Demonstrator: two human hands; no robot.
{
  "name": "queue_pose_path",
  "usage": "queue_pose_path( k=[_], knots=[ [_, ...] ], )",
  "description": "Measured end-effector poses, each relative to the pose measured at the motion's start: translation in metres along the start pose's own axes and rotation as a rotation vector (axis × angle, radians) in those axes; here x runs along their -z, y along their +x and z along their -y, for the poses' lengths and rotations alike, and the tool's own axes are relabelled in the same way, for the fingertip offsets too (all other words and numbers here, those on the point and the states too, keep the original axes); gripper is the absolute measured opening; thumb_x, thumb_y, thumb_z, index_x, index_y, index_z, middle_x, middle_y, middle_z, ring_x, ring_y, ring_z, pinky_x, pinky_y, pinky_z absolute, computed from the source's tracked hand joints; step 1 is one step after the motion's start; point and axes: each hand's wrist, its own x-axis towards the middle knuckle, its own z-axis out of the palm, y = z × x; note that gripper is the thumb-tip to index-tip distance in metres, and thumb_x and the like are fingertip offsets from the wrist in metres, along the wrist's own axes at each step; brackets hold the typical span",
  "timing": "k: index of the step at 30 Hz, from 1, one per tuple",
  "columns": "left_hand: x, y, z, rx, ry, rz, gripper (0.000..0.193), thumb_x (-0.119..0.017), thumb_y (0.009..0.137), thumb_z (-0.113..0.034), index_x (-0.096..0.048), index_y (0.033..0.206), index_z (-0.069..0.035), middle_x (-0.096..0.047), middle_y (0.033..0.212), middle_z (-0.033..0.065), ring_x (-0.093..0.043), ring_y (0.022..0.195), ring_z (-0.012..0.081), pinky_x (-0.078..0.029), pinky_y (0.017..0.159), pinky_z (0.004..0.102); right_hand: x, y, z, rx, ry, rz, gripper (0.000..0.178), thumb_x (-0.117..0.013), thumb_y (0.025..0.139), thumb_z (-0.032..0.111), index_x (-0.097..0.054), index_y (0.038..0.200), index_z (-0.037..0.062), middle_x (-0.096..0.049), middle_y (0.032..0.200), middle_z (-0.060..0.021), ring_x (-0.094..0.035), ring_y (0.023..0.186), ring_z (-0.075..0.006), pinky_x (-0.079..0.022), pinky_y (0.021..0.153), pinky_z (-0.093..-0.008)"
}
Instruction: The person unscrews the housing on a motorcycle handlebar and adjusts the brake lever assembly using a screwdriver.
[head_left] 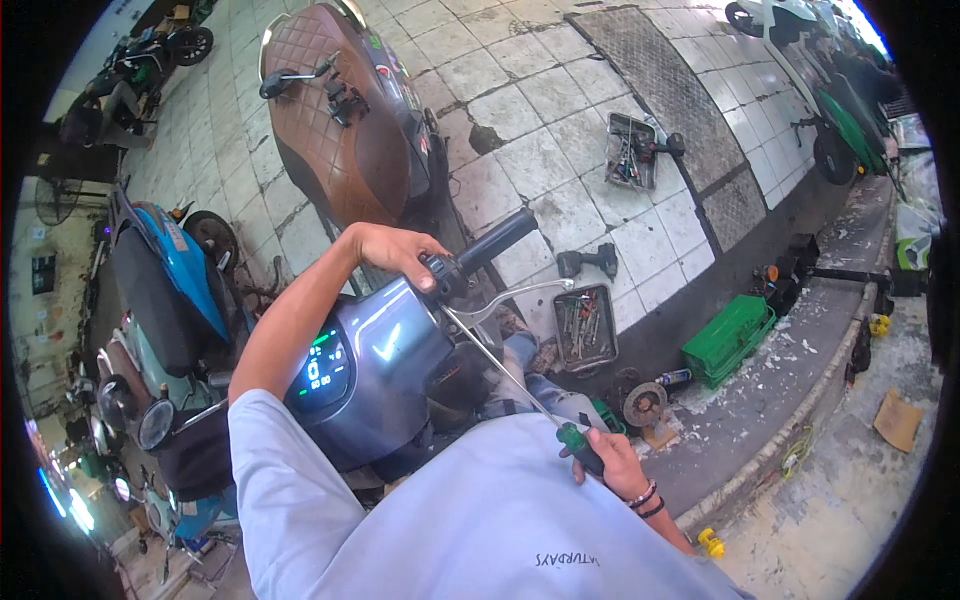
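Observation:
My right hand [612,462] is closed round the green and black handle of a long screwdriver [580,446]. The shaft slants up to the left, its tip end reaching the underside of the scooter's right handlebar. My left hand [398,252] lies over the handlebar beside the black switch housing [443,276], its fingers curled against it; some fingertips are hidden. Just outboard are the black grip [503,240] and a silver brake lever [520,292]. The grey-blue scooter front cover [380,340] carries a lit digital display [322,370].
A brown quilted scooter seat [335,150] is ahead, with a mirror and black parts on it. On the floor are a tool tray [612,355], cordless drill [588,262], second tray [630,185], green toolbox [728,340] and brake disc [645,404]. A blue scooter [175,250] stands left.

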Motion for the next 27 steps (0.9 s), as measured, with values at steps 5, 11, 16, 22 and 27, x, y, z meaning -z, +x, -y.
queue_pose_path(
  k=[5,11,16,22,27],
  knots=[
    [-0.005,-0.004,0.017,-0.158,-0.089,-0.019,0.100,-0.089,0.085,-0.057,-0.053,0.153,0.008,-0.069,0.138,0.0130,-0.063,0.125,0.0186,-0.049,0.111,0.0338,0.040,-0.002,0.010,-0.014,-0.150,0.034,0.054,-0.057,0.114,0.046,-0.081,0.110,-0.0019,-0.065,0.068,0.0000,-0.056,0.058,-0.0073,-0.043,0.055,-0.0249],
    [-0.005,-0.013,0.016,0.068,-0.058,-0.315,0.099,-0.047,0.102,-0.080,-0.052,0.157,0.003,-0.066,0.144,0.0146,-0.066,0.123,0.0218,-0.050,0.111,0.0396,0.064,-0.001,0.007,0.094,-0.179,0.007,0.043,-0.064,0.111,0.037,-0.080,0.101,-0.0009,-0.062,0.067,0.0024,-0.054,0.058,-0.0052,-0.041,0.054,-0.0256],
    [-0.010,-0.017,0.007,0.117,-0.254,-0.532,0.096,-0.034,0.108,-0.078,-0.055,0.155,0.004,-0.064,0.146,0.0166,-0.054,0.140,0.0245,-0.041,0.120,0.0426,0.066,0.001,0.004,0.123,-0.194,0.018,0.042,-0.067,0.110,0.036,-0.081,0.098,-0.0011,-0.062,0.068,0.0024,-0.055,0.059,-0.0055,-0.041,0.053,-0.0266],
    [-0.054,-0.070,-0.021,-0.207,-0.241,-0.915,0.045,-0.049,0.112,-0.010,-0.051,0.152,0.010,-0.062,0.147,0.0254,-0.063,0.138,0.0344,-0.051,0.118,0.0434,0.077,-0.007,0.004,0.237,-0.155,0.052,0.036,-0.071,0.108,0.032,-0.080,0.109,-0.0033,-0.066,0.076,0.0005,-0.058,0.064,-0.0064,-0.045,0.058,-0.0258],
    [-0.179,-0.042,-0.070,-0.585,-0.205,-1.179,0.049,-0.057,0.107,-0.003,-0.046,0.154,0.008,-0.066,0.142,0.0254,-0.065,0.136,0.0327,-0.052,0.118,0.0456,0.082,-0.004,0.000,0.314,-0.076,0.073,0.032,-0.074,0.106,0.027,-0.079,0.113,-0.0040,-0.068,0.080,0.0001,-0.059,0.067,-0.0063,-0.047,0.060,-0.0253]
  ],
)
